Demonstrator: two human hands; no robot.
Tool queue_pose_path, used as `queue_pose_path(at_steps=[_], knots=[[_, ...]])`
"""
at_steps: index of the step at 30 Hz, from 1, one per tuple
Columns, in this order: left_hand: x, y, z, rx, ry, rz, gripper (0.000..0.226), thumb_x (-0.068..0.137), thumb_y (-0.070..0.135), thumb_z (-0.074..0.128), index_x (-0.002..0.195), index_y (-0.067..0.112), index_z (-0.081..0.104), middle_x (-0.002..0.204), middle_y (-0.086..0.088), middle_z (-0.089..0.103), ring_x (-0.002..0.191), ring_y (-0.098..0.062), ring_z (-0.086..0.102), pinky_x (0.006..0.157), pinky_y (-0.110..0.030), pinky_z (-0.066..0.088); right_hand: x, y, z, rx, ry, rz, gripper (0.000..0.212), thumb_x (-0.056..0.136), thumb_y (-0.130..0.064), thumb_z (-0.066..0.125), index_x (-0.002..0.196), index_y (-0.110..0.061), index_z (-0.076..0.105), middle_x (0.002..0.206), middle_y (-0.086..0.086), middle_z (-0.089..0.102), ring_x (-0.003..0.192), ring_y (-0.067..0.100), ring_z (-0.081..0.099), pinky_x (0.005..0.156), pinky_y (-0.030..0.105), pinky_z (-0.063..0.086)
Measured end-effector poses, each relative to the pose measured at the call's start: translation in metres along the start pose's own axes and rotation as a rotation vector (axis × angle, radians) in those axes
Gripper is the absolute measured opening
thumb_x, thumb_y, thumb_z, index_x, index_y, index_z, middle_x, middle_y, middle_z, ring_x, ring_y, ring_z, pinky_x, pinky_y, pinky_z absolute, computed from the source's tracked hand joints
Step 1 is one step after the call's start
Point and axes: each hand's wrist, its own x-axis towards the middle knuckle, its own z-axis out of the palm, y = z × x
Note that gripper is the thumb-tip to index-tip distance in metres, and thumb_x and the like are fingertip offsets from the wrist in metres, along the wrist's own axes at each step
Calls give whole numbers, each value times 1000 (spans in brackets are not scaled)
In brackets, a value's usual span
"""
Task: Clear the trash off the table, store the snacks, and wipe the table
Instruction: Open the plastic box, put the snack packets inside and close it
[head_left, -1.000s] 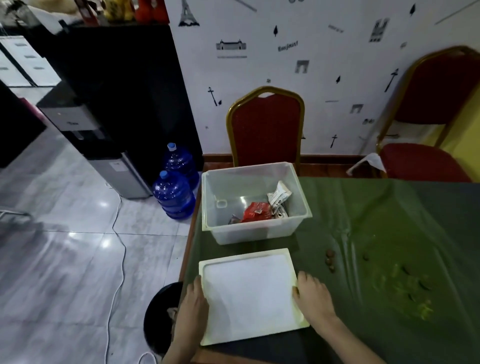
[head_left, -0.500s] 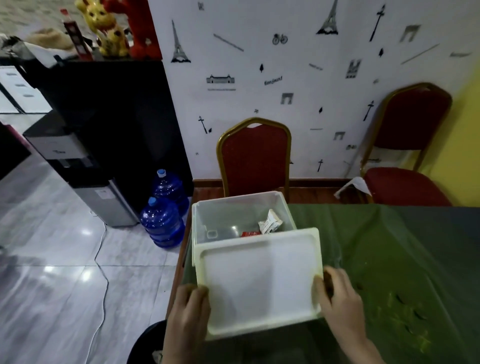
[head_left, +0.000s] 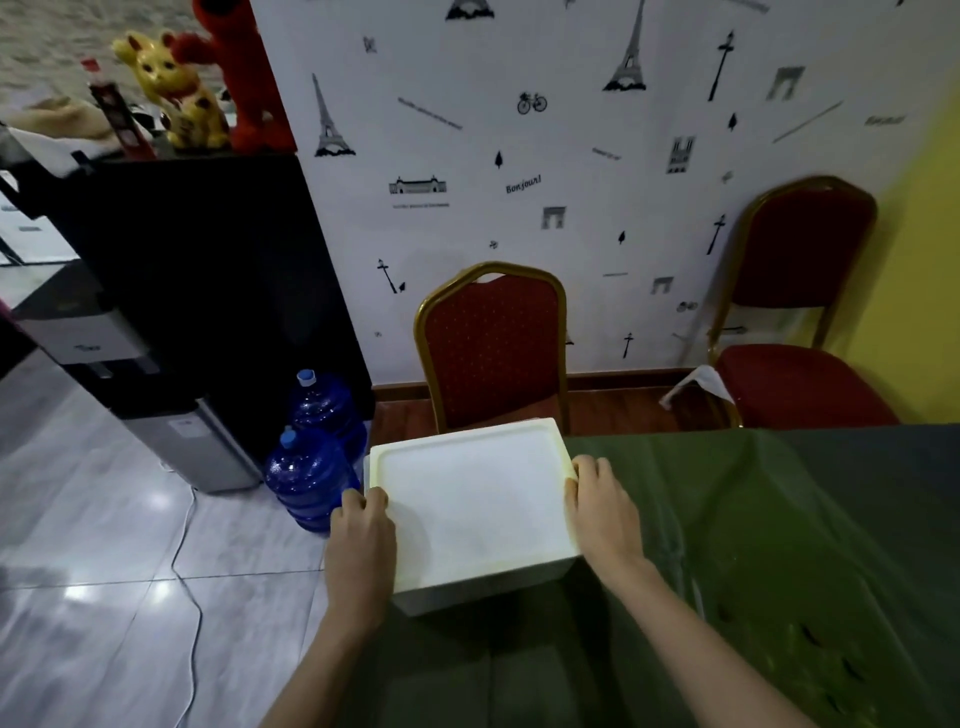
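lid (head_left: 472, 499) closed on bin (head_left: 483, 590), counter (head_left: 779, 519) far-left corner | left hand (head_left: 361, 540) and right hand (head_left: 605, 512): fingers (head_left: 589, 470) curled on lid's side edges | chair (head_left: 493, 353) behind bin | bottles (head_left: 309, 478) on floor (head_left: 104, 571), left

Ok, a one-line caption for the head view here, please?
Left hand and right hand hold the white lid by its side edges, on top of the bin on the green tablecloth.

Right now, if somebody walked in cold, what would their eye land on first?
Most likely the white lid over the plastic bin at the left edge of the green-covered table, with the left hand and right hand gripping its two sides. Next, the red chair with a gold frame just behind the bin, and the blue water jugs on the floor to the left.
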Motion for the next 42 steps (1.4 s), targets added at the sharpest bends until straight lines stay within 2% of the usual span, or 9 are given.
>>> queue_pose_path(at_steps=[4, 12, 19, 22, 24, 27, 29, 36, 42], knots=[[8, -3, 5, 2, 11, 5, 24, 85, 2, 61, 109, 0, 62, 98, -19, 58, 80, -30, 59, 63, -40, 59, 12, 2, 2, -42, -40, -108, 29, 95, -17, 49, 124, -17, 46, 100, 4, 54, 74, 17, 61, 60, 32, 55], [9, -10, 8, -14, 33, 61, 17, 85, 0, 60, 101, -4, 65, 97, -18, 59, 80, -29, 59, 65, -40, 58, 16, 0, 1, -95, -48, -144, 27, 96, -16, 48, 123, -15, 51, 97, 6, 53, 70, 19, 59, 52, 25, 44], [13, -11, 7, 78, -42, 62, 15, 90, 10, 56, 100, 4, 64, 103, -11, 56, 84, -21, 54, 64, -36, 57, 23, 8, -12, -178, -226, -255, 44, 98, -24, 42, 140, -16, 33, 108, 8, 47, 76, 13, 50, 59, 25, 44], [11, -20, 7, -32, -77, 32, 27, 93, 12, 49, 117, 5, 61, 117, -14, 54, 99, -28, 54, 79, -39, 55, 11, 12, -11, -40, -340, -166, 56, 100, -33, 35, 150, -29, 10, 115, 12, 49, 80, 15, 53, 67, 30, 50], [-2, -31, 11, -222, -144, -27, 43, 96, 18, 47, 139, 13, 44, 135, -17, 46, 112, -33, 52, 90, -42, 50, -8, 16, -7, 178, -395, -64, 58, 100, -37, 31, 149, -36, 0, 116, 8, 55, 87, 18, 59, 72, 34, 50], [-31, -35, 12, -612, -237, -280, 63, 94, 34, 50, 148, 27, 18, 144, -14, 41, 118, -35, 52, 95, -50, 48, -33, 23, -2, 382, -325, 48, 55, 99, -40, 35, 148, -38, 12, 125, 1, 55, 106, 17, 57, 90, 39, 50], [-42, -30, 9, -699, -199, -346, 59, 93, 32, 54, 143, 27, 25, 136, -16, 50, 109, -34, 57, 89, -51, 51, -37, 27, -5, 398, -284, 66, 53, 97, -37, 41, 146, -35, 22, 129, 1, 54, 109, 16, 56, 93, 40, 50], [-23, 3, 8, -661, -139, -159, 49, 92, 19, 57, 137, 22, 39, 122, -14, 59, 99, -28, 58, 76, -43, 54, -38, 48, -22, 481, -244, 201, 44, 96, -26, 48, 138, -28, 36, 103, 1, 61, 82, 16, 61, 75, 39, 55], [10, 51, 21, -695, -214, -74, 48, 95, 17, 51, 141, 16, 38, 136, -12, 52, 118, -30, 53, 95, -52, 48, -28, 65, -33, 387, -108, 248, 46, 99, -26, 42, 143, -19, 33, 117, 8, 59, 100, 19, 57, 83, 33, 49]])
